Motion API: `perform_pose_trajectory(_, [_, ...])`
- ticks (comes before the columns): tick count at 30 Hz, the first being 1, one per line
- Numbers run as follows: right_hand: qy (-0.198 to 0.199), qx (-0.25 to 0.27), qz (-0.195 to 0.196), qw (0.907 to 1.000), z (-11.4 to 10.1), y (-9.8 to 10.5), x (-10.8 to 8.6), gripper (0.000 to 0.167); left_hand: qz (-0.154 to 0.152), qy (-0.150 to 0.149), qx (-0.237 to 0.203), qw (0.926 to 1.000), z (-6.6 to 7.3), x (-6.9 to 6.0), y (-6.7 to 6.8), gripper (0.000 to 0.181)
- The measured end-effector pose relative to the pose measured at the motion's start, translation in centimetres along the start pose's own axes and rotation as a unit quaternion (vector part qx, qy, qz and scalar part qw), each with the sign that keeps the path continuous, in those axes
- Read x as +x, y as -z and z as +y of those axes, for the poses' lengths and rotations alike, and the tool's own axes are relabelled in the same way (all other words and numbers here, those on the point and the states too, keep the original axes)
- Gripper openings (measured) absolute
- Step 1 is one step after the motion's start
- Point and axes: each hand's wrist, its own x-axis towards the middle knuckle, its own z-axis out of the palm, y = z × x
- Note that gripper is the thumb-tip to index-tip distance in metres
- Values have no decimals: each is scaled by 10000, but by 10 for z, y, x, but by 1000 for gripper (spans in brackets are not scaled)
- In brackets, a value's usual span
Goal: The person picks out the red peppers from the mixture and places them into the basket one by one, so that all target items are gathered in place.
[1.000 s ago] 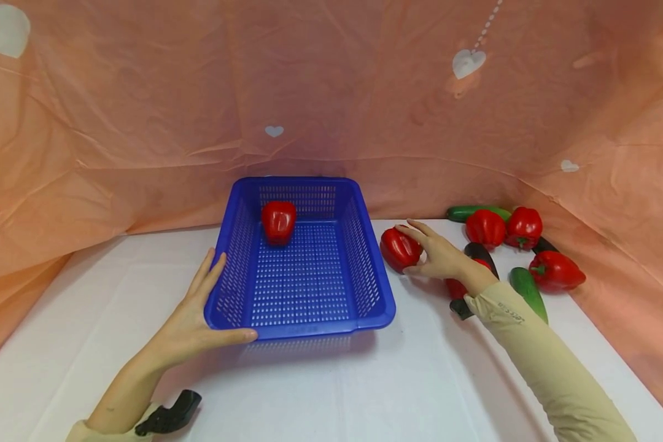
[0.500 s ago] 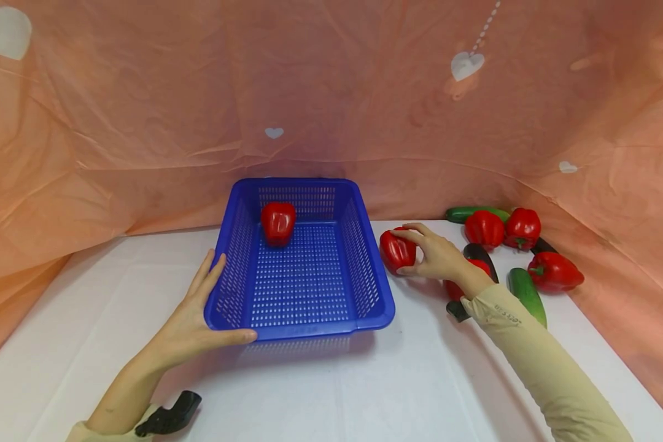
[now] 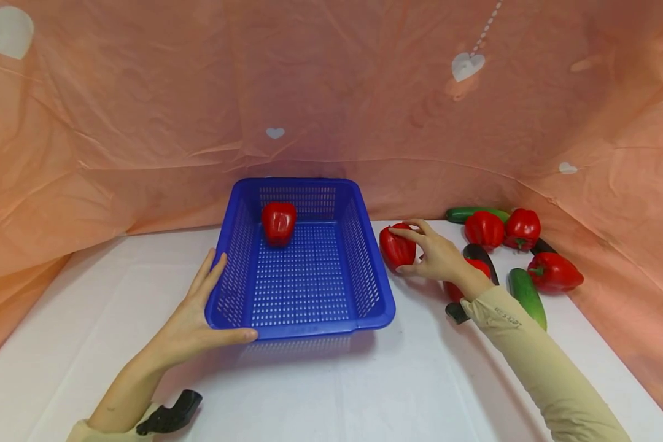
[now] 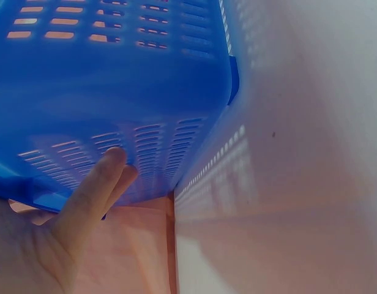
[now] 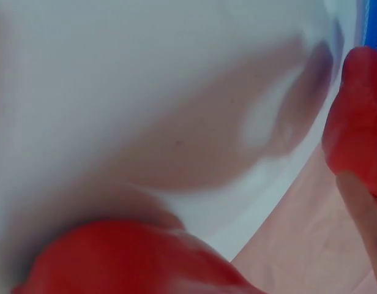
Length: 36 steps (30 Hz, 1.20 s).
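Between the fingers (image 3: 414, 269) of the right hand (image 3: 441, 256) one pepper (image 3: 395, 250) was held; the basket (image 3: 304, 331) was placed left of them, the cucumbers (image 3: 527, 296) right.

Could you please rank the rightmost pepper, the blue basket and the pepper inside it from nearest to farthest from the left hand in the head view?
1. Blue basket: touching the left hand.
2. Pepper inside it: toward the far left corner.
3. Rightmost pepper: well to the right.
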Motion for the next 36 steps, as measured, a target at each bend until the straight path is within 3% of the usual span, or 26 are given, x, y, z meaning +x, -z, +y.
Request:
perform_pose_trajectory(14, [422, 121, 665, 9968, -1, 13, 7, 77, -15, 22, -5, 10000, 4, -1, 1, 126])
perform_pose_trajectory(29, [843, 262, 863, 9924, -10, 25, 21, 77, 4, -6, -2, 10000, 3, 0, 0, 127])
perform_pose_trajectory(36, [954, 349, 732, 9921, -19, 34, 31, 76, -18, 3, -19, 10000, 2, -1, 0, 127])
